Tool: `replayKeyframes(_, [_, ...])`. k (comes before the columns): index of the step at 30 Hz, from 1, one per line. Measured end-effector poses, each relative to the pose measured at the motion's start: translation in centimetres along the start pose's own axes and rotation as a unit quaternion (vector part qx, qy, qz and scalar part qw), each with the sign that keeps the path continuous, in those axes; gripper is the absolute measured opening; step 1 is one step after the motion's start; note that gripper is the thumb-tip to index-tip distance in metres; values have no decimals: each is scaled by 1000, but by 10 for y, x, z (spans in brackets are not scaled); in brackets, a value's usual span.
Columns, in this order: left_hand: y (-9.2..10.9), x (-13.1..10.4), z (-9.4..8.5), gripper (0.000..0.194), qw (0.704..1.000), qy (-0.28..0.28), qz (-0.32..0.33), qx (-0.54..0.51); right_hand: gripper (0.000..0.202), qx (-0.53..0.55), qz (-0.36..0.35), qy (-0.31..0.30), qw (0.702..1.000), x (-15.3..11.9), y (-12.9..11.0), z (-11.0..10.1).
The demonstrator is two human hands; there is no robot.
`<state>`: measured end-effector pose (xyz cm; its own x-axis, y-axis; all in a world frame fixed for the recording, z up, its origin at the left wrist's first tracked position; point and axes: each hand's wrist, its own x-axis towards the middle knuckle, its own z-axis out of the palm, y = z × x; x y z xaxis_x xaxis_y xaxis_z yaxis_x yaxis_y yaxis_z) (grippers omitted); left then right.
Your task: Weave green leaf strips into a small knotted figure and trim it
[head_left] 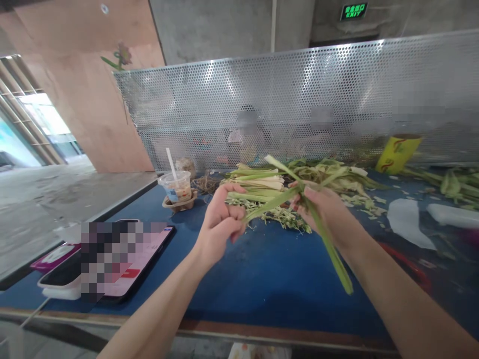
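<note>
Between my two hands stretches a long, flat green leaf strip point(272, 203). My left hand point(220, 224) is closed in a pinch on its left end. My right hand point(322, 208) is closed around the point where the strip crosses a green stalk point(332, 254). The stalk's pale end points up and left, and its other end hangs down toward me. Just beyond my hands lies a bundle of cut pale green stalks point(258, 180), with dried-looking sprigs point(287, 219) in front of it. A heap of broad, wilted husk-like leaves point(337, 175) is behind my right hand.
On the blue table point(258, 284), a plastic cup with a straw point(176, 185) sits in a carton holder. A phone point(62, 271) and tablet point(149, 259) lie left. A yellow tube point(398, 153), white paper point(409, 222) and a blurred red object point(407, 262) are right. A perforated metal screen point(194, 99) stands behind.
</note>
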<state>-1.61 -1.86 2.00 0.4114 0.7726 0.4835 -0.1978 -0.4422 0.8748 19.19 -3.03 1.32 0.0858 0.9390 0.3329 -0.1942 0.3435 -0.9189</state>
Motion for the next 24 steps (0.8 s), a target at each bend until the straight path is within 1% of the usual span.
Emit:
replayKeyframes(2, [-3,2,-3,14,1000,0,-23,8,11,-23,19,-63,998,-6,1,5])
replayKeyframes(3, [-4,3,-2,20,999,-2,-38,23,10,-30,25,-94,995,-9,2,8])
replayKeyframes(5, [-5,4,2,38,997,-19,-69,39,11,-32,32,-149,988,-13,6,14])
replayKeyframes(7, [-5,4,9,41,995,-32,-93,27,12,-30,42,-187,981,-17,9,18])
replayKeyframes(8, [-5,4,12,40,995,-26,-100,14,12,-31,49,-199,978,-19,11,20])
replayKeyframes(10, [-4,5,15,42,994,5,-107,-13,15,-37,60,-203,977,-21,13,22])
replayKeyframes(13, [-4,7,13,47,992,61,-103,-45,18,-60,67,-174,981,-22,13,25])
replayKeyframes(15, [-4,9,9,46,990,98,-83,-54,19,-76,69,-157,982,-21,13,26])
replayKeyframes(17, [-4,11,7,43,989,122,-58,-52,23,-84,64,-156,982,-21,14,26])
replayKeyframes(18, [-5,10,6,39,990,127,-51,-45,25,-88,59,-162,981,-20,14,26])
replayKeyframes(19, [-5,10,7,32,991,121,-49,-40,27,-91,49,-165,981,-20,15,26])
replayKeyframes(20, [-6,9,9,26,993,101,-55,-39,29,-93,36,-165,981,-20,17,26])
replayKeyframes(21, [-7,8,11,26,994,70,-67,-43,31,-96,23,-161,982,-20,18,27])
replayKeyframes(23, [-9,5,17,44,995,2,-93,-47,38,-109,5,-147,983,-19,20,27])
replayKeyframes(24, [-9,3,19,50,994,-23,-102,-40,38,-124,1,-138,983,-19,20,28])
